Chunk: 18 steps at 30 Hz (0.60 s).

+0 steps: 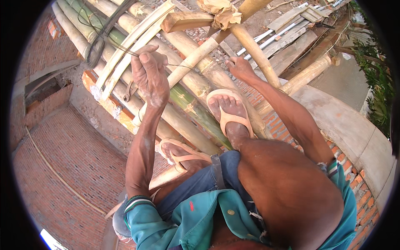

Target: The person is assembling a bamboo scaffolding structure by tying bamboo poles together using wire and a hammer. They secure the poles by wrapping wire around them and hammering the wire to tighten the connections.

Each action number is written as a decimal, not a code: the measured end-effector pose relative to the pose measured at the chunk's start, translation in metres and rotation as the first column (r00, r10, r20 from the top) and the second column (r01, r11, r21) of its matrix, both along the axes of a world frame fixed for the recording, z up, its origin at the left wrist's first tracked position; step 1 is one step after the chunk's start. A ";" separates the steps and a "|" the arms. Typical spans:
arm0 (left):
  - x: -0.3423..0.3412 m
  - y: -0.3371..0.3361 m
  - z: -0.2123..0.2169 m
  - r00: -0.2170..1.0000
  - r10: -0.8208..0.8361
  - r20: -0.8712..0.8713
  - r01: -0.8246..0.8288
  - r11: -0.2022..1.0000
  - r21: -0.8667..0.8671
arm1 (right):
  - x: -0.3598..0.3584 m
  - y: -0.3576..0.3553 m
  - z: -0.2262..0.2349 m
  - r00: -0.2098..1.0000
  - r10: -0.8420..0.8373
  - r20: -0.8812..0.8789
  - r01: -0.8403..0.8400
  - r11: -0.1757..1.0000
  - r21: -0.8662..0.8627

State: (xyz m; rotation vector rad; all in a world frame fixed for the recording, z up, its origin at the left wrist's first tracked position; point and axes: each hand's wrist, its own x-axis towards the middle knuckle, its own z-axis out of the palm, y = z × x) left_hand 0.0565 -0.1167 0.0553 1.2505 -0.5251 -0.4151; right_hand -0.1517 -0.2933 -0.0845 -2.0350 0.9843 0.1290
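Raised over the bamboo poles, my left hand (150, 75) is closed on a thin dark wire (179, 65). One end of the wire sticks out toward a slanting bamboo crosspiece (193, 62). On the other side, the strand runs up to a loose bundle of dark wire (98, 39) lying over the poles. My right hand (241, 69) is closed beside the crosspiece, near a second slanting pole (256, 54). Its fingers are curled, and what they hold, if anything, is hidden. Both my sandalled feet rest on the bamboo, one next to a green pole (196, 110).
Split pale bamboo strips (129, 48) lie across the poles. Crumpled brown paper (221, 13) wraps a joint beside a wooden block (185, 21). A brick wall (66, 158) drops away at left. Planks and pipes (287, 41) lie below at upper right, near a concrete ledge (346, 121).
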 end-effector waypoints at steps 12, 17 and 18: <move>-0.032 0.001 0.017 0.868 0.288 -0.404 -0.252 0.957 0.142 | 0.051 0.026 -0.105 0.888 -0.450 -0.090 0.389 0.634 0.668; -0.034 -0.013 0.020 0.874 0.298 -0.385 -0.218 0.946 0.239 | 0.068 0.017 -0.103 0.785 -0.620 -0.020 0.547 0.677 0.492; -0.035 -0.015 0.019 0.901 0.276 -0.334 -0.194 0.946 0.260 | 0.069 0.010 -0.095 0.691 -0.723 0.026 0.499 0.503 0.706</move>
